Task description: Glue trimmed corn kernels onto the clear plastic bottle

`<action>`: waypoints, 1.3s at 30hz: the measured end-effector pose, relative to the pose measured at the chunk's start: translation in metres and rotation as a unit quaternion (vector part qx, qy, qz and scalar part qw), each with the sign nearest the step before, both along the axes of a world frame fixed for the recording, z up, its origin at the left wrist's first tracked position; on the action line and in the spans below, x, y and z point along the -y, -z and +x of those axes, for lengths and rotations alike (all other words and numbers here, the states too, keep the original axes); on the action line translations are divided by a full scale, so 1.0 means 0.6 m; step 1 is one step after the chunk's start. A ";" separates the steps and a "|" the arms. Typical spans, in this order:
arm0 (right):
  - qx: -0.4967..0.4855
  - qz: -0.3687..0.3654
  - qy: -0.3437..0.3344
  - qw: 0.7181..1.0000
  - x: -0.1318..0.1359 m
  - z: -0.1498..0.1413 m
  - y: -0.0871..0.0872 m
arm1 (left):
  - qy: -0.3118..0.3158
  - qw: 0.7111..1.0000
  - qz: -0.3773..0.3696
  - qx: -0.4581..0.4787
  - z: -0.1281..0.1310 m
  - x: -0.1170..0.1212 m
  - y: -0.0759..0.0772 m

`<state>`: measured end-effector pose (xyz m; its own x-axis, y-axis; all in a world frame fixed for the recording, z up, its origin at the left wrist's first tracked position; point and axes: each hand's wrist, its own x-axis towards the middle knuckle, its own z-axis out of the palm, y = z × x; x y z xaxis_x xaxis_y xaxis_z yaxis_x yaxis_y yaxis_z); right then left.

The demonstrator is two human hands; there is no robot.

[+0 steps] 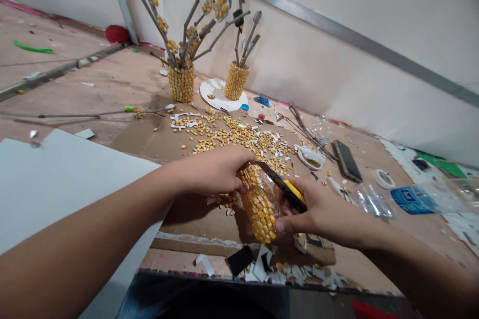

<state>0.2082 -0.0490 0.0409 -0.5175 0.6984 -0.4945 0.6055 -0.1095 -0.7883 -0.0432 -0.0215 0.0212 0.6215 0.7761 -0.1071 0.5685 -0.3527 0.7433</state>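
My left hand (220, 169) grips the top end of a clear plastic cylinder covered in corn kernels (262, 212), tilted over the cardboard. Its fingertips are partly hidden behind the cylinder's upper edge. A black and yellow utility knife (286, 187) is in my right hand (310, 207), its blade pointing up and left to the cylinder's upper rim, close to my left fingers. The right thumb touches the cylinder's lower side. Loose corn kernels (239, 132) lie scattered on the cardboard sheet (194, 222) beneath and beyond both hands.
At the back stand two kernel-covered pots (181, 83) (236, 81) holding twigs, one on a white disc (209, 90). To the right are a phone (347, 160), a tape roll (383, 178) and a plastic bottle (415, 200). Paper scraps (295, 275) line the front edge; white board (75, 179) lies left.
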 end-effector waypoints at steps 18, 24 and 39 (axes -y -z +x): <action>-0.067 0.139 0.213 0.965 -0.065 0.048 0.007 | -0.035 0.994 -0.034 -0.098 -0.048 -0.017 -0.038; -0.064 0.167 0.216 0.960 -0.063 0.050 0.067 | -0.016 0.967 -0.036 -0.252 -0.070 -0.015 -0.040; -0.039 0.227 0.182 0.956 -0.074 0.062 0.082 | 0.026 0.953 -0.021 -0.301 -0.017 0.014 -0.027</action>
<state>0.2452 -0.0048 -0.0085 -0.2228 0.9726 -0.0666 0.5300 0.0635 -0.8456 -0.0533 -0.0297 0.0371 0.4747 0.7329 -0.4873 0.8792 -0.3690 0.3014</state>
